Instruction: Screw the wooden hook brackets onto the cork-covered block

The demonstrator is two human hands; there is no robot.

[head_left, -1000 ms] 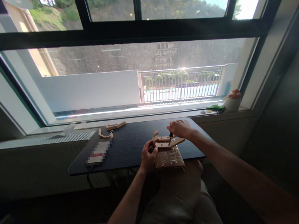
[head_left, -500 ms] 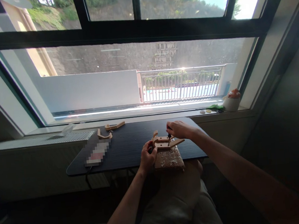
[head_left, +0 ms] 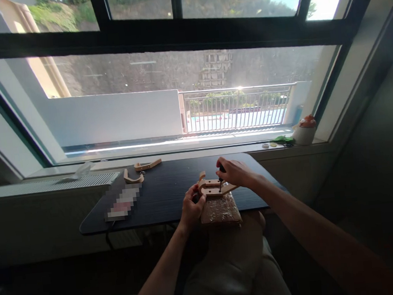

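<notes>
My right hand (head_left: 234,171) is closed around the dark handle of a screwdriver (head_left: 220,182), held upright with its tip at a hole in a light wooden piece (head_left: 213,192). That piece has a curved end and dark holes, and a second similar piece lies just behind it. My left hand (head_left: 192,208) grips the curved left end of the wooden piece, with something dark partly hidden by its fingers. Beneath the wood is a flat block wrapped in clear plastic (head_left: 219,210), jutting over the table's front edge.
Two more curved wooden pieces, one a hook (head_left: 133,178) and one longer (head_left: 148,165), lie on the dark table (head_left: 166,192) with small metal bits beside them. A blurred packet (head_left: 123,203) is at the left. A white pot (head_left: 304,133) stands on the windowsill.
The view has shifted slightly, so the table appears a little further left. My right hand has turned a little on the screwdriver; my left hand keeps its hold.
</notes>
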